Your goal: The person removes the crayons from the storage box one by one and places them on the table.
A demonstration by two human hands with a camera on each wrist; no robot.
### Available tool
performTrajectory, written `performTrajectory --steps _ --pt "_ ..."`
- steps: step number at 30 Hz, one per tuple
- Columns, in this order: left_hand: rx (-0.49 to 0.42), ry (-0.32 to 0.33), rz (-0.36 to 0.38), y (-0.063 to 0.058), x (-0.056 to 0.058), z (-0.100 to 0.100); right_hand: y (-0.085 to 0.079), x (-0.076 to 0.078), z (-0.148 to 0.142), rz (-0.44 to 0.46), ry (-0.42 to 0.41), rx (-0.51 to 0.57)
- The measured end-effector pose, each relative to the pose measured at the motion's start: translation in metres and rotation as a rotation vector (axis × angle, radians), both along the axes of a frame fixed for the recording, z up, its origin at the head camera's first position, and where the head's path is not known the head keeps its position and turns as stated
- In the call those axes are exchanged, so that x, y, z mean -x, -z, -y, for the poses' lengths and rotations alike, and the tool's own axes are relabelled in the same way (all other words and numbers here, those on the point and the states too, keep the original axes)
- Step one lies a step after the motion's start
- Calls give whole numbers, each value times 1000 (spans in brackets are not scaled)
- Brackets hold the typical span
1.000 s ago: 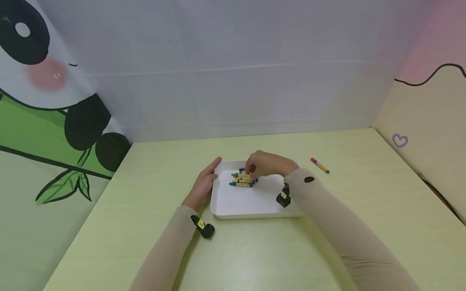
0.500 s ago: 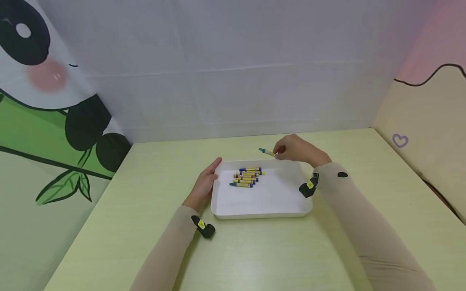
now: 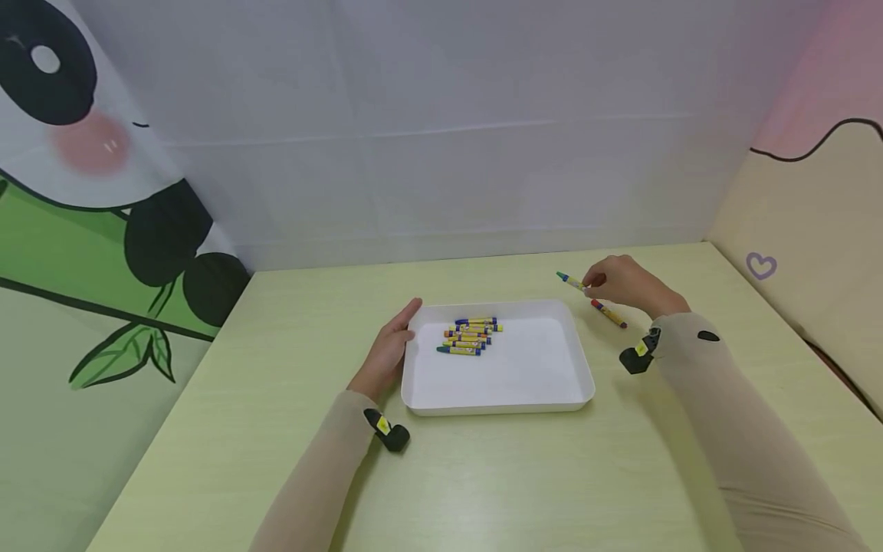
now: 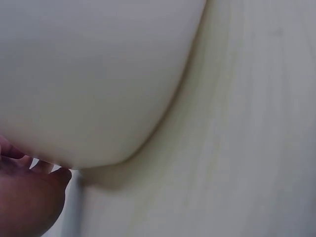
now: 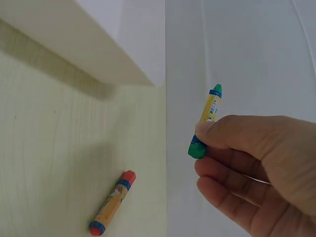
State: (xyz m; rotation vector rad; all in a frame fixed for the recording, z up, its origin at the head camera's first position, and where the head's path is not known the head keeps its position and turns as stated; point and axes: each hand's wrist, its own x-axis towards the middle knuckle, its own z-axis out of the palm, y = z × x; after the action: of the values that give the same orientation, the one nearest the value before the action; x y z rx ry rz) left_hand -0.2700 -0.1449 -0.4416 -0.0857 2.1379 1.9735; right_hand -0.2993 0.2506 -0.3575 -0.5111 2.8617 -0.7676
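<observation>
Found beige sleeves (image 3: 316, 468) extended over desk (image 3: 455, 483) from 7 and 5 o'clock. Noted white tray (image 3: 531, 376) on desk, held at its 9 o'clock edge by left grip (image 3: 386, 353), with thumb at rim. Logged row of crayons (image 3: 471, 339) inside tray, at 10 o'clock of tray centre. Observed red-tipped crayon (image 3: 609, 313) lying on desk, outside tray at 2 o'clock. Noted right grip (image 3: 628, 282) just beyond, pinching green crayon (image 3: 571, 280), with tip toward 10 o'clock. Recorded pale grey wall (image 3: 441, 138) at 12 o'clock, behind desk.
</observation>
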Motion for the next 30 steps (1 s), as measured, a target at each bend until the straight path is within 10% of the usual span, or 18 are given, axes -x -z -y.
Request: performTrajectory --steps 23,30 --pt "-34 28 7 -2 -2 -1 41 -14 -56 102 97 -73" --pt "-50 61 32 -28 -16 -5 46 -14 -59 111 89 -94"
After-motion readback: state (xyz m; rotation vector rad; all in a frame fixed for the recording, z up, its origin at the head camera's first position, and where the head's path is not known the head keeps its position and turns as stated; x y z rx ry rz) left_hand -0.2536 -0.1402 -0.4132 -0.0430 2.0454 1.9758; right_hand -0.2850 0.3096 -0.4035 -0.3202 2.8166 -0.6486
